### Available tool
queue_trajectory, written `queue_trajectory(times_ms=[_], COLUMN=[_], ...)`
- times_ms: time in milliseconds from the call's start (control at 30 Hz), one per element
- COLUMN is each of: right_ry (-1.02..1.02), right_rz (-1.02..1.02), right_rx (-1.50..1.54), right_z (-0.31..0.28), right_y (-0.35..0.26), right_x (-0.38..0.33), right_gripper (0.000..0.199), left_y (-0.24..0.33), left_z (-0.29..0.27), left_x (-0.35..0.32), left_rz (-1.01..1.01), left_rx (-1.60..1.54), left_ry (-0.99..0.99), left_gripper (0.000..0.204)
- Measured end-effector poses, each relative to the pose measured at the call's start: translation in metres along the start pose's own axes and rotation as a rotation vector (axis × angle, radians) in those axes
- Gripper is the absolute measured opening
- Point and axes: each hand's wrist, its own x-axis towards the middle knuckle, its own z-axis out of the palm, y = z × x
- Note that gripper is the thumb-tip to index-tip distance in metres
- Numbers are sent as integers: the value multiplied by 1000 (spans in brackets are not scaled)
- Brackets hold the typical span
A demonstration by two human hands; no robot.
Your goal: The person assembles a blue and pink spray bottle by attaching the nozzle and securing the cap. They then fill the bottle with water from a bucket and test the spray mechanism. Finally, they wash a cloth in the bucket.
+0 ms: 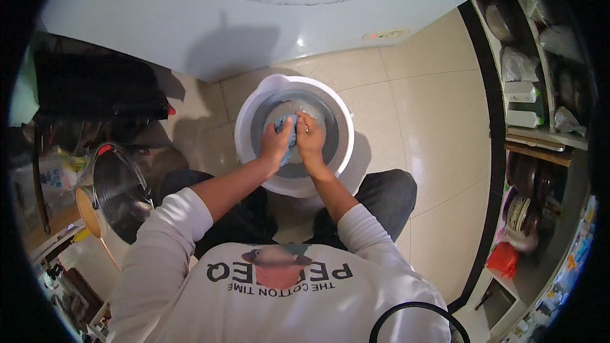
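Observation:
Between my knees on the floor stands a round white basin holding greyish water. Over the middle of it, both hands meet around a wet blue cloth. My left hand is closed on the cloth from the left, thumb on top. From the right, my right hand presses its curled fingers against the same cloth. Some of the blue fabric hangs below my left hand toward the water. A pale patch, perhaps suds or the basin's bottom, shows around the hands; which one I cannot tell.
A large white appliance-like panel with a dark drawing rises just beyond the basin. Beige floor tiles run to the right, up to open shelves with bottles and bags. On my left stands a black bucket-like container beside dark hanging fabric.

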Motion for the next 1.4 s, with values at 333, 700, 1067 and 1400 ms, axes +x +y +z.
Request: queue_trajectory(times_ms=[333,700,1067,1400], right_ry=[-452,-539,-646,-796], right_rz=[-340,-25,414,621], right_rx=[-180,-678,-8,-39], right_z=[-32,-37,-28,-34], right_y=[-50,-64,-22,-19], right_x=[-3,-3,4,12], right_gripper=[64,53,38,35], left_y=[31,5,53,22], left_z=[-8,-9,-5,-8], left_x=[3,21,-19,2], left_rz=[-233,436,465,470], left_rx=[-207,985,869,644], left_ry=[-118,-174,-68,-225], left_gripper=[57,48,36,39])
